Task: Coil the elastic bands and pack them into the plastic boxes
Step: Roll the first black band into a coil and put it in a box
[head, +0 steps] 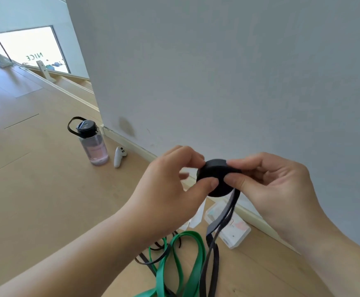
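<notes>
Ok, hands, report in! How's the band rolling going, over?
Left hand and right hand pinch the half-coiled black elastic band. Loose tail dangles toward wooden floor. Green elastic band uncoiled below, clear plastic box by wall.

The coiled band (216,168) sits between the 2 hands, the left hand (170,189) pinching its left side and the right hand (277,185) its right. Its loose tail (224,217) hangs down to the floor (35,189). Behind the tail, a plastic box (236,230) lies on the floor against the foot of the wall (217,71). Just left of the tail, a wider band (191,271) lies looped on the floor. Far left, a bottle (93,144) stands near the wall's corner, with a controller (119,156) just to its right.
</notes>
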